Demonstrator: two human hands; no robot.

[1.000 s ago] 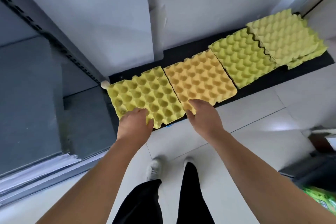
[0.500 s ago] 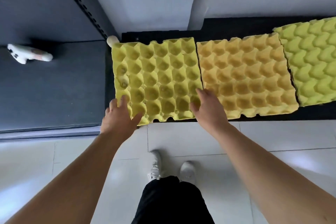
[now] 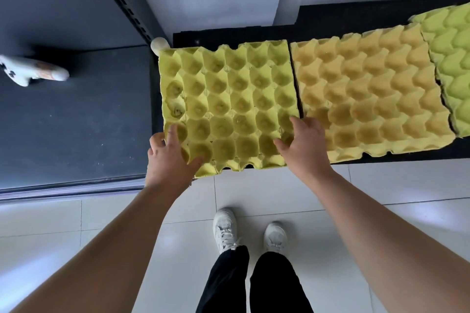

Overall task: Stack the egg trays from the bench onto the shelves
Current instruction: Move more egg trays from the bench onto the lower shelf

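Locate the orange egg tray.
In the head view, the orange egg tray lies on the black bench, right of centre, between the yellow tray and a green tray.

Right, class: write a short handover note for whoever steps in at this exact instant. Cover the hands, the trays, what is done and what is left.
Left hand: grips the near left corner of the yellow tray.
Right hand: on that tray's near right corner, thumb on top, fingers at the seam with the orange tray; grip unclear.
Trays: yellow, orange and the green tray lie in a row on the black bench, yellow nearest the dark shelf.
Done: no tray shows on the shelf.
Left: move the yellow tray to the shelf, then the others.
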